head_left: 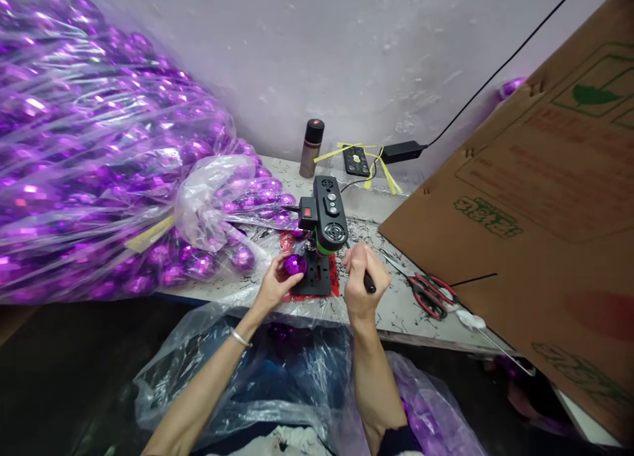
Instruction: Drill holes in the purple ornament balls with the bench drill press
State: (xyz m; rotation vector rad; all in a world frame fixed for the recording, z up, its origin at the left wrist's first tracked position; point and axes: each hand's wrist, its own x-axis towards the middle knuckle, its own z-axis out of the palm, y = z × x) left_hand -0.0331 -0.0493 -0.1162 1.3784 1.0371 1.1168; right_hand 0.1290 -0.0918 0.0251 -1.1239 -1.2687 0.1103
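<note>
My left hand [275, 283] grips a shiny purple faceted ball [295, 264] at the left side of a small black bench drill press [331, 212]. The ball is beside the drill's chuck, over the black base plate [317, 278]; whether it touches the bit I cannot tell. To the right of the machine, my right hand [365, 281] is wrapped round the lever handle [369, 283], whose black end sticks out below the fist. A red rocker switch sits on the box at the machine's left.
Clear plastic bags of purple balls [99, 146] fill the left. Scissors [430, 294] with red and black handles lie by a large cardboard box [535, 212]. Behind stand a dark-capped bottle [312, 149], a black power adapter [402, 152] and yellow ties [389, 172]. Dark shavings litter the tabletop.
</note>
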